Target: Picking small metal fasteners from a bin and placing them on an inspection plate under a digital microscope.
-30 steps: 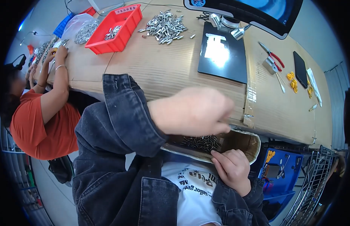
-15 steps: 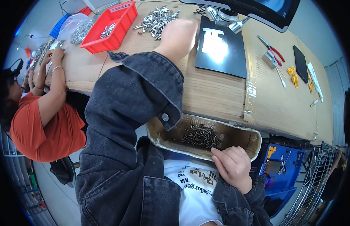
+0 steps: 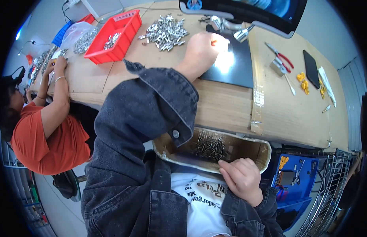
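My left hand [image 3: 202, 51] is closed in a fist at the bright spot on a dark mat [image 3: 236, 73]; what its fingers hold is hidden by the hand and glare. Close by on its left lies a pile of small silver metal pieces [image 3: 165, 31]. My right hand [image 3: 243, 179] has its fingers curled over the near rim of a long cardboard box [image 3: 250, 147], gripping it. Inside that box, dark metal pins [image 3: 210, 148] lie in a loose heap. Metal lamp heads [image 3: 242, 34] and a monitor [image 3: 266, 17] stand over the mat; the screen shows an enlarged metal piece.
A red bin [image 3: 126, 37] with a few metal pieces stands left. Red-handled pliers [image 3: 284, 59], a cotton swab [image 3: 290, 85], yellow finger cots [image 3: 303, 83] and a phone [image 3: 311, 69] lie right. At far left, a person in an orange shirt [image 3: 53, 132] works. A blue tray [image 3: 296, 177] hangs lower right.
My left hand has moved right, from beside the pile of metal pieces to over the mat. The monitor now shows an enlarged metal piece. My right hand stays at the box rim.
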`<state>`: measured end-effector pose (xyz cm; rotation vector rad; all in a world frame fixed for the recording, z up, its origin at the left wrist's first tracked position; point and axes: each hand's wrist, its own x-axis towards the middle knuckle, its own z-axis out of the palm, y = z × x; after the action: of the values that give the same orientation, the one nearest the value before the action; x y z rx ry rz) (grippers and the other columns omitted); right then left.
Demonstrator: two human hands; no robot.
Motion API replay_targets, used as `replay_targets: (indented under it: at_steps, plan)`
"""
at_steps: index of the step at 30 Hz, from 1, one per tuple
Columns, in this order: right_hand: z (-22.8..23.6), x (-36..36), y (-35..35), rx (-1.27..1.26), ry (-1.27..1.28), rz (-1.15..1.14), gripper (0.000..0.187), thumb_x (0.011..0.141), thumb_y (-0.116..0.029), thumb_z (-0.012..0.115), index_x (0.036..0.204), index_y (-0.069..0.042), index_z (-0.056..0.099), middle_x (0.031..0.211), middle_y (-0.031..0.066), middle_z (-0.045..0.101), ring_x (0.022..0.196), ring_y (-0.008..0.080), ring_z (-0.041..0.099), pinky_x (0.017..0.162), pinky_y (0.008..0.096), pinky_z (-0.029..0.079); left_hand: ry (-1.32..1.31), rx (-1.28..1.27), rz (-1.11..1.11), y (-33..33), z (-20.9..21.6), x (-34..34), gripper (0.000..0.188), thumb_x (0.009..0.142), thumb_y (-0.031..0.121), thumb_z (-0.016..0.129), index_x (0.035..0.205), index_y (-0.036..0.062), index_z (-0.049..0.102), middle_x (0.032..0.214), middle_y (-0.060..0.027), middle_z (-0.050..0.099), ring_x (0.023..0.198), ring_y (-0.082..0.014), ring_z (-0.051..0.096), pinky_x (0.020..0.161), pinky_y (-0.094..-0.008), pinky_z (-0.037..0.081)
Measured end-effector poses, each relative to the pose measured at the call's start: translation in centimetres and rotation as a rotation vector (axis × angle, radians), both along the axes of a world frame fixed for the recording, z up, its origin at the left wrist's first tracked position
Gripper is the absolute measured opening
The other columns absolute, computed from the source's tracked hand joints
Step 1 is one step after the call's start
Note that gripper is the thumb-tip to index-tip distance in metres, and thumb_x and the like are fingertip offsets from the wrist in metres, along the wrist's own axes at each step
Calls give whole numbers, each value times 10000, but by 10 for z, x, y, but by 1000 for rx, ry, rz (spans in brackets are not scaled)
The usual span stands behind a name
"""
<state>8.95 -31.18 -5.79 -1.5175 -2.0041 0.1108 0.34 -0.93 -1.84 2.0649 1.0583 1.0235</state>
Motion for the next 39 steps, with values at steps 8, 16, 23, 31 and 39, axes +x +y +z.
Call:
replay_targets:
  at_steps: [8,16,23,31,39]
  plan:
    - [-4,-1,-4,17,8,5,144,801,-87,717,939,-46,706,734,6,616,640,150,560,624,257,433,11,82,12,4,-6,3,139,786,95,655,814,-37,692,774,-158,654,674,-281,598,659,-350,498]
    - [-3,2,-1,-1,2,28,147,802,-85,712,944,-45,706,737,8,613,637,153,556,615,264,429,28,284,-16,-31,13,-13,126,773,111,639,807,-5,677,803,-153,660,686,-286,601,639,-343,495]
    - [-4,1,2,-18,1,27,152,804,-83,708,950,-41,705,741,13,614,632,158,552,608,274,426,551,-149,-602,-96,60,-50,161,813,139,656,886,-4,660,785,-110,630,646,-239,581,619,-329,492]
    - [-4,-3,-2,-2,2,50,153,788,-74,711,936,-35,708,738,24,615,633,170,550,614,285,429,608,671,117,28,6,-73,151,848,101,581,845,-7,688,910,-152,660,741,-290,633,685,-363,520]
    - [-1,-2,-1,-23,47,-4,155,772,-64,715,923,-29,710,734,35,616,634,183,549,619,295,432,292,475,-2,14,13,-52,117,830,65,614,806,-10,701,747,-122,675,577,-221,596,556,-296,478]
